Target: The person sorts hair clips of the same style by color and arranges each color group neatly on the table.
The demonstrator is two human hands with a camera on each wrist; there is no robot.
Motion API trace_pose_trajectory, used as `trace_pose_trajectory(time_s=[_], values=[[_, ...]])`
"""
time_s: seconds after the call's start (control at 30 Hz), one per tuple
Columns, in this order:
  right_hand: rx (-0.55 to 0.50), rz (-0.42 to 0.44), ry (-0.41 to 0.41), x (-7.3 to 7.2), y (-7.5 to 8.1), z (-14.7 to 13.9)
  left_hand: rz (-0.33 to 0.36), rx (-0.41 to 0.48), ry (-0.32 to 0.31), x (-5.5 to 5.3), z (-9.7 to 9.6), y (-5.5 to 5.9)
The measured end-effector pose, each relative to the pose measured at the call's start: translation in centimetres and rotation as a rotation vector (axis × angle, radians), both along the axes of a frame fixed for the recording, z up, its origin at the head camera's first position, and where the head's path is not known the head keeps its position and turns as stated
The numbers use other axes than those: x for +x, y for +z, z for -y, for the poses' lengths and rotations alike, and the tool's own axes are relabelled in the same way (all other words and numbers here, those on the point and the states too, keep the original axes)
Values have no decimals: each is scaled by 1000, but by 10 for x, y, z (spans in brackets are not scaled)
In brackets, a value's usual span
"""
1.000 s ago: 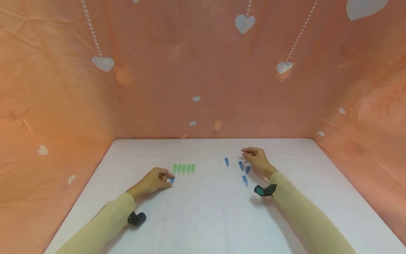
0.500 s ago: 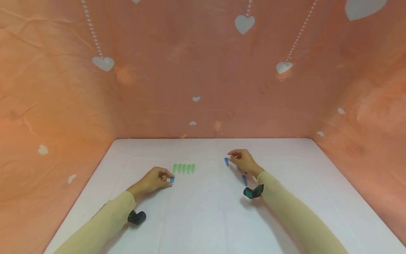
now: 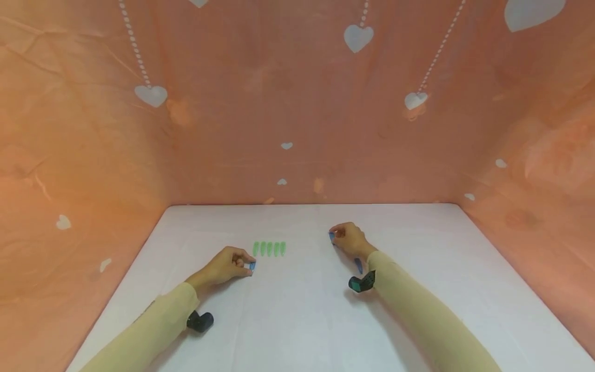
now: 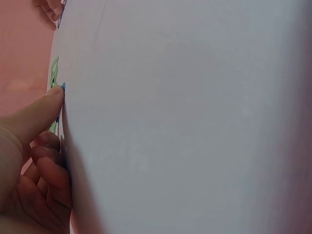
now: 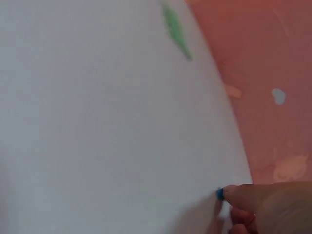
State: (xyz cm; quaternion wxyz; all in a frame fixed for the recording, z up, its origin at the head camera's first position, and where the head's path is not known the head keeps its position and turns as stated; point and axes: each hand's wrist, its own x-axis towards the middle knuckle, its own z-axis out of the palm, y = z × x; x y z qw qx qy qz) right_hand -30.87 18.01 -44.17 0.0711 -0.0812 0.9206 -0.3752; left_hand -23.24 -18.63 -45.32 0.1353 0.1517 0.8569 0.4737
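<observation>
My left hand (image 3: 228, 266) pinches a blue hair clip (image 3: 252, 266) between thumb and index finger, low over the white table. It is a small tapered clip, like a snap clip; the left wrist view shows just a bit of blue past the thumb. Just behind it, several green hair clips (image 3: 269, 249) lie side by side in a neat row. Further right, my right hand (image 3: 349, 238) has thumb and index finger on another blue hair clip (image 3: 332, 236); in the right wrist view its blue end (image 5: 220, 194) sticks out from the fingertips.
One more blue clip (image 3: 358, 265) lies partly under the right wrist. Others near it are hidden by that hand. The white table (image 3: 288, 320) meets an orange-pink cloth backdrop (image 3: 260, 129) with white hearts at its back and sides.
My right hand has moved left and slightly nearer, over the loose blue clips, to the leftmost one, and its fingers have closed on it. The left hand keeps its place with its clip.
</observation>
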Motion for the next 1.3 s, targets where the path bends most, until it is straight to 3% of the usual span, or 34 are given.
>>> trace_pose_trajectory(time_s=[0.17,0.3,0.83,1.1,1.3], values=[[122,-51,-6,3,1,5,6,-8,13,0,-1,1],[154,-79,1,5,1,9,-7,-18,14,0,0,2],[131,-130,-7,8,-5,15,-24,-18,0,2,0,-1],[148,-121,-2,8,-2,9,-3,-3,22,0,-3,-6],[123,-110,-12,8,-2,12,-15,-15,13,-1,-2,-3]])
